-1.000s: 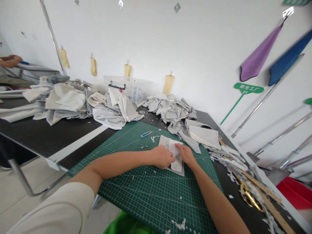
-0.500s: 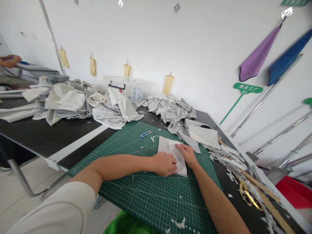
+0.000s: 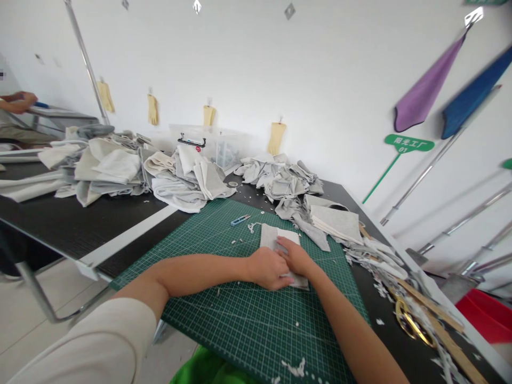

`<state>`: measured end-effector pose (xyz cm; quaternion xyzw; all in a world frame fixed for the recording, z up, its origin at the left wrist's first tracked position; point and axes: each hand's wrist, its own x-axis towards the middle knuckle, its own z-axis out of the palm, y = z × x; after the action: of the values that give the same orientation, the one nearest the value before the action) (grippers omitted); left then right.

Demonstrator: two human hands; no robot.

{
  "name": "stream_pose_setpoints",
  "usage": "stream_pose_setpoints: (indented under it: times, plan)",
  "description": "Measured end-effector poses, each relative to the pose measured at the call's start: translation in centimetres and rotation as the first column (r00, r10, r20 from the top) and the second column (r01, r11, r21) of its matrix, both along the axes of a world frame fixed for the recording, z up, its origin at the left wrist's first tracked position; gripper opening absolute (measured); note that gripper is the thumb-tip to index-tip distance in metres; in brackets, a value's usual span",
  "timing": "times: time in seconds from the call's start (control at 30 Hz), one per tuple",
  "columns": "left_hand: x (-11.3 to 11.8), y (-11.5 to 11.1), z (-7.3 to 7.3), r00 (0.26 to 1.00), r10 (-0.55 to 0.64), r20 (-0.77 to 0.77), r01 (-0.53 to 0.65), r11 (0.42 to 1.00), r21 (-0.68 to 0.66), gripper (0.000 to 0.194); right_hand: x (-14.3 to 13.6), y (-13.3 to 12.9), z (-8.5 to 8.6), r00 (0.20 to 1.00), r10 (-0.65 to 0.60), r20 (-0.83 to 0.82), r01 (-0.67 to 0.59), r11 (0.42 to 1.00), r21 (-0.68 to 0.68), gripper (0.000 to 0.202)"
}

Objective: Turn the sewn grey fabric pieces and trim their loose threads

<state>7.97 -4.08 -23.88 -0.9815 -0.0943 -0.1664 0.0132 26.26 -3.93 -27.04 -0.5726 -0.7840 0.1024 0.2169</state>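
Observation:
A small folded piece of pale grey and white fabric lies on the green cutting mat. My left hand is closed on its near part, knuckles up, with the fingertips partly hidden. Over the middle of the fabric, my right hand grips it with bent fingers close against the left hand. Both hands cover much of the piece. Beyond it to the left rests a pair of blue thread snips, with loose white threads nearby.
Heaps of grey-white fabric spread along the black table, with another pile at the back. A clear plastic box stands against the wall. To the right lie gold-handled scissors, wooden strips and scraps. A person's hands show far left.
My right hand has moved left and inward across the fabric, up against my left hand. The fabric's white right side is now mostly covered. My left hand has barely shifted.

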Motion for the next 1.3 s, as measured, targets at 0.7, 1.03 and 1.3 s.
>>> stream_pose_setpoints:
  times: [0.7, 1.03, 1.3]
  plan:
    - [-0.5, 8.6, 0.3, 0.689, 0.696, -0.202, -0.718, 0.618, -0.32, 0.059, -3.7, -2.3, 3.9, 0.93, -0.033, 0.365, 0.061, 0.996, -0.065, 0.038]
    - [-0.9, 10.2, -0.3, 0.661, 0.714, -0.229, -0.687, 0.453, -0.569, 0.059, 2.1, 0.1, 3.6, 0.783, -0.491, 0.382, 0.577, 0.803, -0.151, 0.049]
    - [0.0, 10.5, -1.5, 0.715, 0.648, -0.263, -0.391, 0.058, -0.919, 0.039, 3.3, 0.5, 3.5, 0.792, -0.529, 0.305, 0.603, 0.754, -0.258, 0.054]
